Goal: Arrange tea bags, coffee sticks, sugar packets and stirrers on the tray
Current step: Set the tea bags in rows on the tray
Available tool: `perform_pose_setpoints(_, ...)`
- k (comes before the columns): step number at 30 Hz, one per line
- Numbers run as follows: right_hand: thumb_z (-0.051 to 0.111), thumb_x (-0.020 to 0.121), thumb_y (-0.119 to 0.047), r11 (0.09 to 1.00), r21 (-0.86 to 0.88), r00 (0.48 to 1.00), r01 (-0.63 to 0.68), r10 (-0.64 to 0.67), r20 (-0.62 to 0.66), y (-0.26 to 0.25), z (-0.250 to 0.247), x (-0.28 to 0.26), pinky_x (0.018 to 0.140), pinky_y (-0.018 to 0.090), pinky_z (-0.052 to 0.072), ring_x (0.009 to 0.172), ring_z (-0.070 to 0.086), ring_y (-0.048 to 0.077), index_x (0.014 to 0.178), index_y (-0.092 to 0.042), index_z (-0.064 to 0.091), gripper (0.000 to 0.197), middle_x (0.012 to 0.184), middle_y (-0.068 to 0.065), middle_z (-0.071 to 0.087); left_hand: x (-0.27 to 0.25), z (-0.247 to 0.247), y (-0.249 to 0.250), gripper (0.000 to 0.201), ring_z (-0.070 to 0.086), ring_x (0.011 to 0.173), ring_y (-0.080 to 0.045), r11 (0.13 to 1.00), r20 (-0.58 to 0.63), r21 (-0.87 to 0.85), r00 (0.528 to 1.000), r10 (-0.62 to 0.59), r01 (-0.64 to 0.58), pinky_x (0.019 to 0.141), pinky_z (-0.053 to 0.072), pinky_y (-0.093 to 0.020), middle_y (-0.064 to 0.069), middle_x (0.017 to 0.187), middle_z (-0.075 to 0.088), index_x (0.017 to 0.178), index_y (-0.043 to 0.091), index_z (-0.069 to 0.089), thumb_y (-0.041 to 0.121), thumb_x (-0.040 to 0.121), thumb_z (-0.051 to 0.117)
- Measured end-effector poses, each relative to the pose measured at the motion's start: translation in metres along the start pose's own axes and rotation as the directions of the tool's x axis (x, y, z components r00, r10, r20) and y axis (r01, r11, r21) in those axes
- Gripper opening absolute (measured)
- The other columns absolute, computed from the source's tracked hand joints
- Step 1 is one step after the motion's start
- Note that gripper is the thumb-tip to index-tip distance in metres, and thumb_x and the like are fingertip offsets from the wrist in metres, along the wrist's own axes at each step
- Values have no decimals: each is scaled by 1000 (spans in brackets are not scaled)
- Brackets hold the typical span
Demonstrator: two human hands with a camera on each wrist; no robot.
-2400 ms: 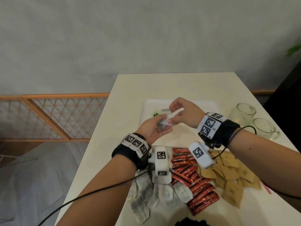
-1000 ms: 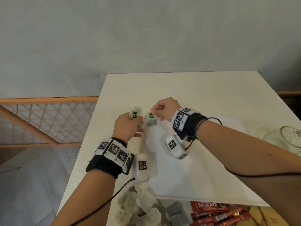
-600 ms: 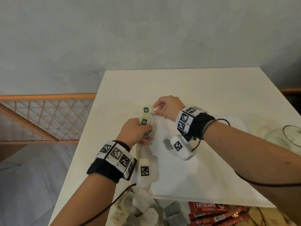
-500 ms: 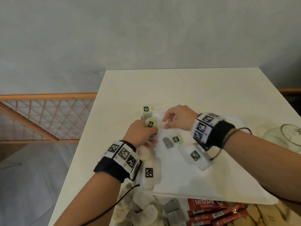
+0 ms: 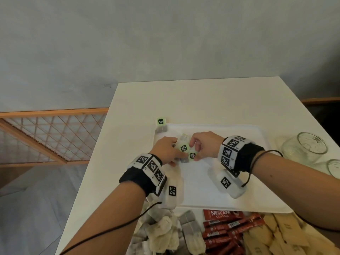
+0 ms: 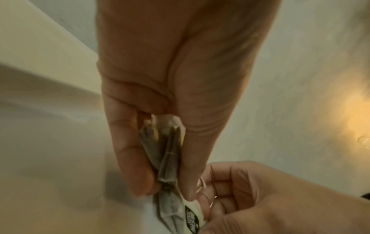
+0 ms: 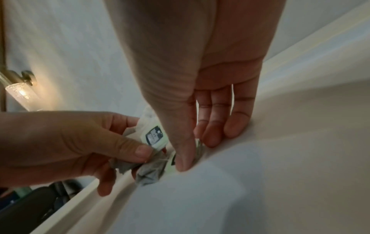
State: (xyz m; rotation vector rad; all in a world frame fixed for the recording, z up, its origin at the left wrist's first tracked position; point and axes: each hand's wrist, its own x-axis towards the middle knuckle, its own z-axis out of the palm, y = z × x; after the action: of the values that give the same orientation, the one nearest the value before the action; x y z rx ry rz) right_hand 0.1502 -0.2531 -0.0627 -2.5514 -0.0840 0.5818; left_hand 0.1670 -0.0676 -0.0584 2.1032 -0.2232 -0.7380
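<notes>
The white tray (image 5: 239,199) lies in the middle of the table. One tea bag with a green tag (image 5: 160,124) sits at its far left corner. Above the tray's left part, my left hand (image 5: 176,153) pinches a small bunch of tea bags (image 6: 166,150) between thumb and fingers, one green tag (image 5: 183,147) sticking up. Close beside it, my right hand (image 5: 193,151) pinches another tea bag (image 7: 150,172) low on the tray floor, thumb on its green tag (image 5: 192,155). The two hands almost touch.
Along the table's near edge lie heaps of loose tea bags (image 5: 165,230), red coffee sticks (image 5: 224,227) and brown sugar packets (image 5: 276,236). Two glass cups (image 5: 305,150) stand right of the tray. A wooden lattice screen (image 5: 46,137) stands left of the table.
Both hands drew back from the tray's far left corner, leaving one tea bag there. A second tea bag came down on the tray, and my right hand now pinches it.
</notes>
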Motion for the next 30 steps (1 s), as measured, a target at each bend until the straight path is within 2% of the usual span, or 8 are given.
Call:
perform_pose_setpoints(4, 83, 71, -24, 999, -46, 1000, -8, 9, 22, -5, -4, 0, 71, 24, 47, 73, 56, 9, 88, -25, 66, 24, 76, -13, 58, 0, 3, 1, 21, 64, 69, -16, 999, -11, 40, 1000, 8, -7, 55, 58, -26, -6, 86, 70, 97, 8, 68, 14, 79, 77)
perform_pose_setpoints(7, 82, 73, -26, 998, 60, 1000, 3, -2, -17, -9, -13, 1, 70, 27, 51, 69, 60, 8, 82, -22, 69, 16, 82, -5, 68, 0, 2, 2, 20, 62, 67, -16, 1000, -19, 5, 1000, 6, -6, 54, 57, -26, -5, 80, 66, 98, 7, 69, 15, 81, 76)
perform_pose_setpoints(10, 79, 78, -24, 957, 288, 994, 33, -1, -108, -13, -21, 7, 60, 30, 54, 62, 66, 14, 83, -15, 68, 15, 86, 9, 73, -1, -4, 1, 14, 59, 63, -16, 983, -92, -185, 995, -25, 7, 55, 58, -28, -4, 72, 61, 94, 8, 68, 12, 82, 74)
perform_pose_setpoints(14, 75, 83, -14, 857, 508, 984, 89, 3, -176, -23, -25, 16, 47, 24, 49, 59, 68, 20, 86, -11, 70, 7, 78, 8, 73, -2, -18, -4, 18, 61, 60, -14, 929, -170, -371, 984, -59, -8, 57, 60, -35, -5, 71, 61, 102, 4, 68, 12, 86, 72)
perform_pose_setpoints(17, 73, 84, -14, 914, 401, 980, 57, 26, -198, -27, -26, 31, 47, 25, 51, 58, 68, 20, 86, -11, 73, 4, 78, 9, 74, -1, -30, -11, 18, 63, 54, -13, 902, -192, -431, 975, -112, 19, 48, 55, -27, -8, 74, 61, 102, 1, 65, 17, 92, 66)
perform_pose_setpoints(20, 67, 88, -11, 969, 247, 965, -22, 85, -248, -28, -29, 53, 54, 26, 56, 52, 63, 19, 91, -12, 73, 6, 72, 9, 73, 3, -39, -17, 16, 64, 58, -15, 881, -210, -471, 965, -155, 39, 47, 53, -27, -9, 77, 62, 99, 3, 63, 18, 94, 62)
perform_pose_setpoints(25, 68, 87, -11, 959, 283, 929, -13, 117, -351, -36, -35, 84, 68, 27, 56, 72, 61, 16, 95, -15, 75, 12, 72, -5, 63, 7, -46, -19, 9, 64, 58, -17, 844, -185, -535, 970, -159, 37, 49, 53, -28, -8, 75, 62, 89, 10, 65, 11, 93, 56)
perform_pose_setpoints(30, 67, 87, -9, 944, 330, 944, 13, 97, -314, -47, -33, 100, 62, 25, 56, 57, 57, 12, 97, -13, 74, 13, 70, -4, 63, 9, -52, -19, 19, 65, 68, -25, 802, -182, -596, 968, -173, 32, 57, 59, -37, -14, 81, 63, 98, 2, 63, 9, 94, 45)
